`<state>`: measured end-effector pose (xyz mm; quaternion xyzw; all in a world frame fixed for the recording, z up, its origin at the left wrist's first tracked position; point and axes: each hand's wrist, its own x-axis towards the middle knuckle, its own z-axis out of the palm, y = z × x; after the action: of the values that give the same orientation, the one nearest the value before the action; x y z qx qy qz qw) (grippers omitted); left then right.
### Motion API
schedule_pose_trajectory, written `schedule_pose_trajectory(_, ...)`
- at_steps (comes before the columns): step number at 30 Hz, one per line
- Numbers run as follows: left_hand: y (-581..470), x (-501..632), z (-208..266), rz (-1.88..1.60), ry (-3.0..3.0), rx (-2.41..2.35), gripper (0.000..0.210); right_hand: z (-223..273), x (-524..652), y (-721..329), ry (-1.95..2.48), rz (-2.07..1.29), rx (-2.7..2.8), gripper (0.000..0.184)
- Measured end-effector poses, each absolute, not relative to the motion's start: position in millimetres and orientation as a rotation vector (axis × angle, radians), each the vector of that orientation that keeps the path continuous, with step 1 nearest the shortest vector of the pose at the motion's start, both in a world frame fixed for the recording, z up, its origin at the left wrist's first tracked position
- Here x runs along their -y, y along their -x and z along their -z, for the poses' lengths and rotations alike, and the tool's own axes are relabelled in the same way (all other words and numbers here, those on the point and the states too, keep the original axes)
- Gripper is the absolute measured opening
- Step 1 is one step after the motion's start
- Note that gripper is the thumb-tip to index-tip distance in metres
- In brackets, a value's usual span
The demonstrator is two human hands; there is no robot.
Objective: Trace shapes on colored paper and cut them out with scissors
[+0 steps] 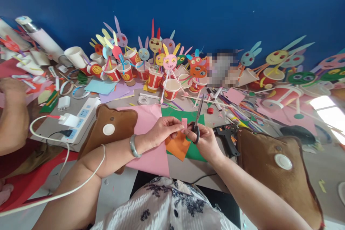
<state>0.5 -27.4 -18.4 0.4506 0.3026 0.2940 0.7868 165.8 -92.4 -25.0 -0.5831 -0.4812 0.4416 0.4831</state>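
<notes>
Between the fingertips of my left hand (pixel 165 131) is a small strip of pink paper (pixel 184 122), held upright. My right hand (pixel 207 143) grips a pair of scissors (pixel 199 113) by the black handles, blades pointing up and away from me. Its fingertips are close beside the pink strip, and I cannot tell whether they touch it. Below both hands lie an orange paper sheet (pixel 179 148), a green sheet (pixel 198 152) and a large pink sheet (pixel 147 122) on the table.
Rabbit-faced paper cups (pixel 171 90) stand along the blue wall. A black glue gun (pixel 228 138) and a brown cushion-like pad (pixel 265 172) lie at right. Another brown pad (pixel 115 118), a power strip (pixel 83 118) and a co-worker's arm (pixel 13 115) are at left. A white cable (pixel 81 187) crosses my left arm.
</notes>
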Motion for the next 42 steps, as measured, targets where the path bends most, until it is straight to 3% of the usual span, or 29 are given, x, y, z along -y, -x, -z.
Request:
schedule_pose_trajectory(21,8,20,3,-0.704,-1.065,-0.784,0.028,20,92,-173,1.449,-1.027,1.294,0.03)
schedule_pose_trajectory(31,13,16,-3,-0.778,-1.117,-0.751,0.023,12,87,-175,1.394,-1.117,1.693,0.047)
schedule_pose_trajectory(42,11,18,-4,-0.805,-1.08,-0.741,0.02,13,91,-170,1.386,-1.208,1.726,0.065)
